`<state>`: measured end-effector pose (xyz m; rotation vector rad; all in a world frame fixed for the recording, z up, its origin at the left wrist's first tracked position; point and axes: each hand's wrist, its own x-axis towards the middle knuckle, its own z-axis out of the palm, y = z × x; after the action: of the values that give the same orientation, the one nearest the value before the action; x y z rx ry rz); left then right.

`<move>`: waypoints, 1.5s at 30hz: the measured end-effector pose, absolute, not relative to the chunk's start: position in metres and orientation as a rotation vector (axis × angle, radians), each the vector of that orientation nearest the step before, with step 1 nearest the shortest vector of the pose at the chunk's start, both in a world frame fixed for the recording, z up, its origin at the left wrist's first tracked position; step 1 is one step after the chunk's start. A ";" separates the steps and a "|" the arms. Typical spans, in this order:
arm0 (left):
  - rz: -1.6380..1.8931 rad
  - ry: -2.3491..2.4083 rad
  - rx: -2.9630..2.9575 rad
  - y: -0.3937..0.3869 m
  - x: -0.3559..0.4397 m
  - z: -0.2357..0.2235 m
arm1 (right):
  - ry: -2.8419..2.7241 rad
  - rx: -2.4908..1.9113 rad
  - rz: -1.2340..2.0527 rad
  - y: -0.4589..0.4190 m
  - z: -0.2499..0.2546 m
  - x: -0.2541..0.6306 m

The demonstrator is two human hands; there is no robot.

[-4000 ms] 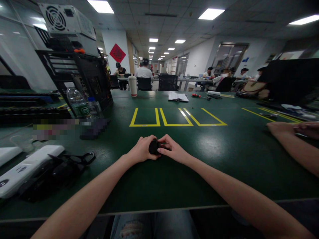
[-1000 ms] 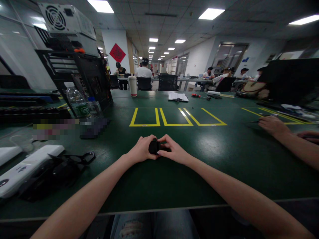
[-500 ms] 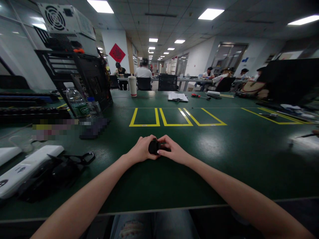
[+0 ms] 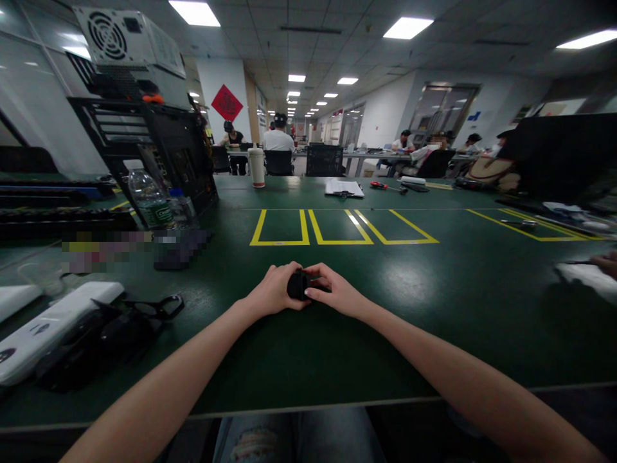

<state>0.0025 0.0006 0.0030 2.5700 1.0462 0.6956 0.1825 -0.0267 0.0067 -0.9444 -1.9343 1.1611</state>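
Note:
Both my hands meet at the middle of a dark green table [image 4: 434,308]. Between them sits a small black object [image 4: 297,285] that I cannot name. My left hand [image 4: 274,290] is curled round its left side. My right hand [image 4: 333,291] pinches its right side with thumb and fingers. Both forearms stretch out from the near table edge. Most of the object is hidden by my fingers.
Three yellow taped boxes [image 4: 337,227] lie just beyond my hands. At the left are a water bottle [image 4: 148,198], a black computer case [image 4: 164,148], black glasses [image 4: 154,307] and white devices [image 4: 53,325]. A cup [image 4: 256,167] and clipboard [image 4: 343,187] stand farther back. Another person's hand [image 4: 608,262] shows at the right edge.
My hands and the black object have stayed put. The other person's arm at the right, stretched over the table a second ago, has drawn back to the frame's edge.

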 end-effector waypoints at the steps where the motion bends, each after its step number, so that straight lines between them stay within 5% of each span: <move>1: 0.692 1.047 2.566 0.001 0.002 0.003 | -1.941 -0.936 1.168 -0.028 0.008 0.183; 45: 0.724 1.052 2.553 0.001 0.002 0.001 | -1.749 -1.034 1.237 -0.023 0.003 0.176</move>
<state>0.0024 0.0012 0.0006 2.5533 1.0519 0.7236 0.1756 -0.0229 0.0030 -1.0339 -1.7486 1.2372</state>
